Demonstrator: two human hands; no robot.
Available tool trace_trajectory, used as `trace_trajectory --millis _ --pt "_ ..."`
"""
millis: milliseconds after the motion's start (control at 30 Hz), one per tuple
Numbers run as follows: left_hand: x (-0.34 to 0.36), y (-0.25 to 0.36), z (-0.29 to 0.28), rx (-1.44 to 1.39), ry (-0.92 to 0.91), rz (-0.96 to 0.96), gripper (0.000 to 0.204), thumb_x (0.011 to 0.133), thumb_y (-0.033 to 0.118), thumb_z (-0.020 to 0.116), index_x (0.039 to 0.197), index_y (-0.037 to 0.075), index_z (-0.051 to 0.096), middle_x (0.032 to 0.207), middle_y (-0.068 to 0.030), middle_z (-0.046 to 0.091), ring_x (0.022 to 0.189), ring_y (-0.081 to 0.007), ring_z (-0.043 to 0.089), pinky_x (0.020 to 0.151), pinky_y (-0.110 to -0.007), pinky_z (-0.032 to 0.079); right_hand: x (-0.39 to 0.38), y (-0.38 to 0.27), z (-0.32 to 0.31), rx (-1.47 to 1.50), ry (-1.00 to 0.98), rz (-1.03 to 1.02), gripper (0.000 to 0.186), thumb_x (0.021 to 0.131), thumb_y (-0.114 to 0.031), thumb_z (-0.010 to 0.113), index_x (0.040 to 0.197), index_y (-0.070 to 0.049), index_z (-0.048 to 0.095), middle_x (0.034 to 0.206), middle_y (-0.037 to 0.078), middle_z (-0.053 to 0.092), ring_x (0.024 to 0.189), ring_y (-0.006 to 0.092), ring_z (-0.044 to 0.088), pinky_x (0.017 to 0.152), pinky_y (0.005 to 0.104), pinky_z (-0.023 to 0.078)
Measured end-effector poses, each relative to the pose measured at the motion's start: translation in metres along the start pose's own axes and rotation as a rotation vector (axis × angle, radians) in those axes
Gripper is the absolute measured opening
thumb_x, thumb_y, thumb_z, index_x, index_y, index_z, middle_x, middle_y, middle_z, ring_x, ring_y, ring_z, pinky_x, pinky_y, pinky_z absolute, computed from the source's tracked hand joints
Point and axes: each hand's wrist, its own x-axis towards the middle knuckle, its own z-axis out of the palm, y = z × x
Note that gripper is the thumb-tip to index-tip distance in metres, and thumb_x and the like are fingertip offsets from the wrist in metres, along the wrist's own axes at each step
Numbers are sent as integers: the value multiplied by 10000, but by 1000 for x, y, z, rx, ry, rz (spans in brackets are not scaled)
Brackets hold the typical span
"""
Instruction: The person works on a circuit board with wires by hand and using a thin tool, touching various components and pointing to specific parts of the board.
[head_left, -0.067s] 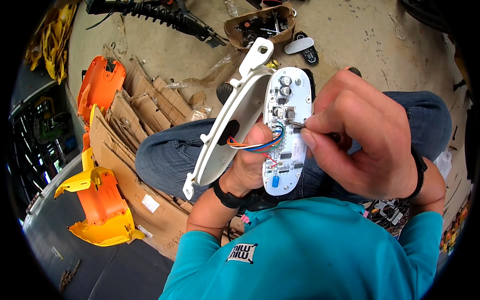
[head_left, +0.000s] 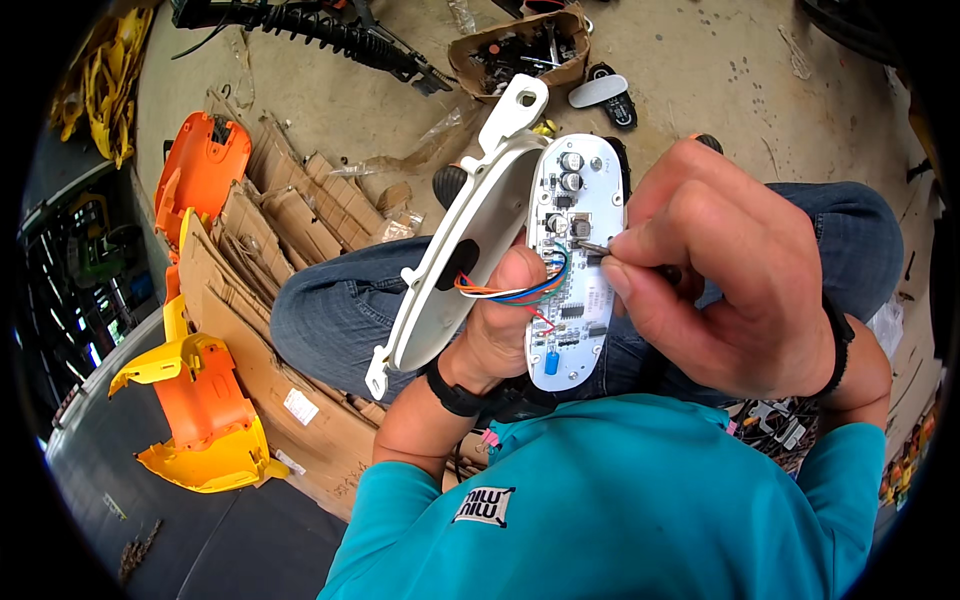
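My left hand (head_left: 500, 310) grips a long white circuit board (head_left: 575, 350) with rounded ends, its thumb against the left edge. The board carries silver capacitors and dark chips. Several coloured wires (head_left: 505, 293) loop from the board into a white oval plastic housing (head_left: 430, 290), which stands tilted open just to its left. My right hand (head_left: 730, 270) pinches a thin, pointed metal tool (head_left: 594, 248) between thumb and forefinger. Its tip rests at or just over the board, below a square component (head_left: 581, 228). The rest of the tool is hidden in the hand.
Flattened cardboard (head_left: 250, 350) lies to the left, with orange and yellow plastic shells (head_left: 205, 410) on it. Ahead are a cardboard box (head_left: 520, 70) of small parts, a black-and-white object (head_left: 605, 95) and a black coiled spring (head_left: 330, 38).
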Motion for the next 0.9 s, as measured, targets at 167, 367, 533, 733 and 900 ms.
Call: trace_trajectory --millis 167,367,533,733,900 --pt "0 0 1 -6 -9 2 643 932 513 481 1329 7 494 1188 -119 623 1039 -194 626 890 -325 518 0 0 0 -3 -6 -2 163 731 75 692 805 -2 569 807 114 567 554 138 517 450 251 382" --pt "0 0 2 -15 -20 8 611 944 484 485 1334 13 492 1208 -111 617 1056 -189 621 905 -327 513 1 3 0 -28 10 -54 164 712 68 683 804 -3 567 787 126 568 582 182 531 476 276 384" --pt "0 1 5 -23 -31 19 585 954 459 488 1338 19 490 1224 -105 612 1070 -184 616 917 -328 509 0 3 0 -22 8 -57 164 707 67 676 806 -1 564 774 124 562 598 194 532 483 283 380" --pt "-1 2 4 -12 -31 9 585 953 457 493 1340 19 487 1223 -104 611 1068 -185 616 916 -328 511 1 3 0 -23 8 -57 159 709 65 672 802 -1 560 769 120 554 590 191 523 481 283 376" --pt "-1 0 0 5 -11 -3 597 946 466 500 1341 19 483 1219 -105 611 1062 -186 617 911 -329 513 1 3 1 -20 10 -59 164 703 67 672 800 -1 559 770 123 554 591 195 525 482 283 377"
